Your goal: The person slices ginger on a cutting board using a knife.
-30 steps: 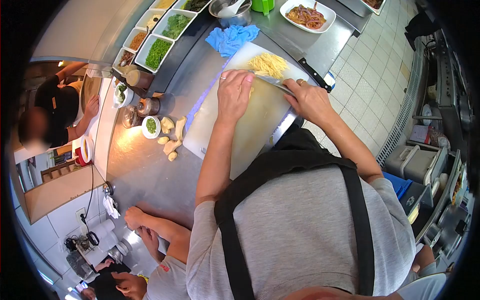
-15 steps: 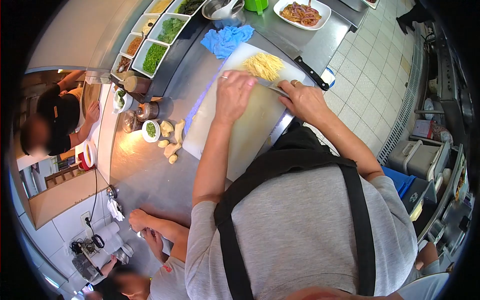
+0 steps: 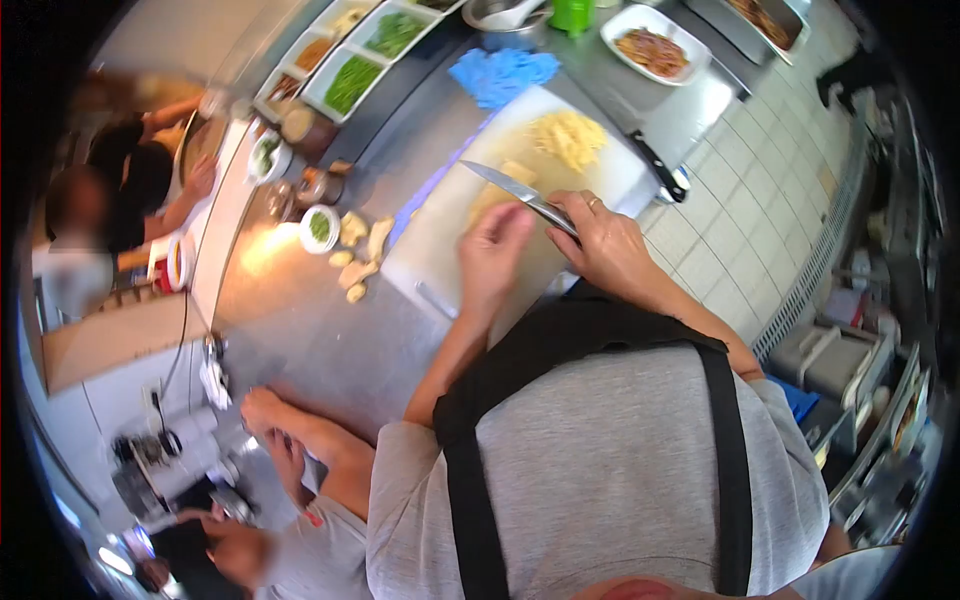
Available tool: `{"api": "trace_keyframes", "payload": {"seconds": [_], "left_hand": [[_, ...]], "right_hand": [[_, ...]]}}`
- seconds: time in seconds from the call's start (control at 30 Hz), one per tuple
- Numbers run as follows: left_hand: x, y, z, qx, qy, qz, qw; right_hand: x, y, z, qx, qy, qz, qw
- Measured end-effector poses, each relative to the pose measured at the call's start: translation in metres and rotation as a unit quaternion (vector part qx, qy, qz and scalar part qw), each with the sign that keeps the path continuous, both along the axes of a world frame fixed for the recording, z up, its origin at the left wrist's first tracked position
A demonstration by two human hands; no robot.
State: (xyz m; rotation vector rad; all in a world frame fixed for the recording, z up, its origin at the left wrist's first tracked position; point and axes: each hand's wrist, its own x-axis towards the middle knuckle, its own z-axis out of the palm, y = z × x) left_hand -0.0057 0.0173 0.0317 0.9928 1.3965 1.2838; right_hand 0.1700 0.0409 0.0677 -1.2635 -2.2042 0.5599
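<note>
My right hand (image 3: 605, 240) is closed around the handle of a knife (image 3: 512, 185), whose blade points up and left above the white cutting board (image 3: 425, 250). Beside the blade is my left hand (image 3: 490, 255), its fingers curled and blurred; whether they pinch anything is unclear. Pale yellow slices, which look like ginger (image 3: 518, 170), lie on the board partly behind the blade. Farther up the board sits a heap of thin yellow strips (image 3: 568, 138). A second knife with a black handle (image 3: 655, 162) rests at the board's right edge.
Knobby ginger pieces (image 3: 355, 270) and a small cup of chopped greens (image 3: 320, 230) stand left of the board. A blue cloth (image 3: 503, 75) lies beyond it, near a white dish of sliced food (image 3: 655, 50). A co-worker's hands (image 3: 275, 425) are at the lower left.
My right hand has turned the knife so its blade points up and left. My left hand has drawn back toward me from the board's middle, uncovering the yellow slices. The view has shifted.
</note>
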Motion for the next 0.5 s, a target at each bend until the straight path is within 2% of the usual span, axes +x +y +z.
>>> {"api": "trace_keyframes", "payload": {"seconds": [0.07,0.2,0.27,0.3,0.4,0.5], "left_hand": [[0.011,-0.011,0.015,-0.012,-0.144,-0.014,0.989],[-0.014,-0.006,0.015,0.009,-0.199,0.039,0.979],[-0.047,0.0,0.018,-0.014,-0.146,0.044,0.988],[-0.063,0.002,0.019,-0.028,-0.12,0.044,0.991],[-0.104,0.005,0.011,-0.081,-0.048,0.097,0.991],[-0.125,0.008,0.002,-0.095,0.056,0.106,0.988]], "right_hand": [[-0.017,-0.007,0.002,-0.007,-0.004,0.033,0.999],[-0.015,-0.003,0.022,-0.052,0.01,0.141,0.989],[0.012,0.019,0.005,-0.006,-0.008,0.088,0.996],[0.029,0.033,0.008,-0.001,-0.022,-0.001,1.0],[0.086,0.073,-0.008,0.115,-0.212,-0.158,0.957],[0.113,0.089,-0.034,0.015,-0.215,-0.147,0.965]]}}
